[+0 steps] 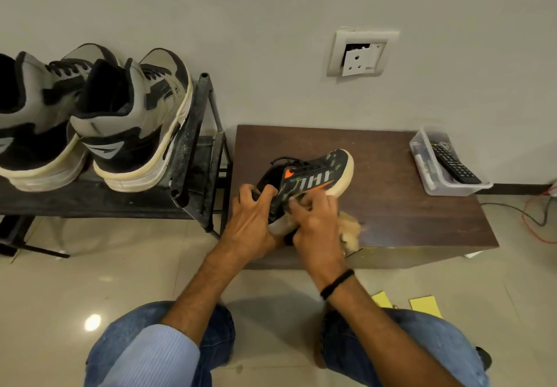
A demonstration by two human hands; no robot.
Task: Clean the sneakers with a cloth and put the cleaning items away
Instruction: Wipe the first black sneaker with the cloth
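A small dark sneaker with orange marks, grey stripes and a cream sole lies tilted on the low brown table. My left hand grips its heel and collar. My right hand holds a tan fluffy cloth against the shoe's side near the sole; the cloth sticks out to the right of the hand. Two grey and black high-top sneakers stand on the black shoe rack to the left.
A clear plastic box with a black remote sits on the table's far right corner. A broken wall socket is above. Cables trail on the floor at right. Yellow sheets lie by my right knee.
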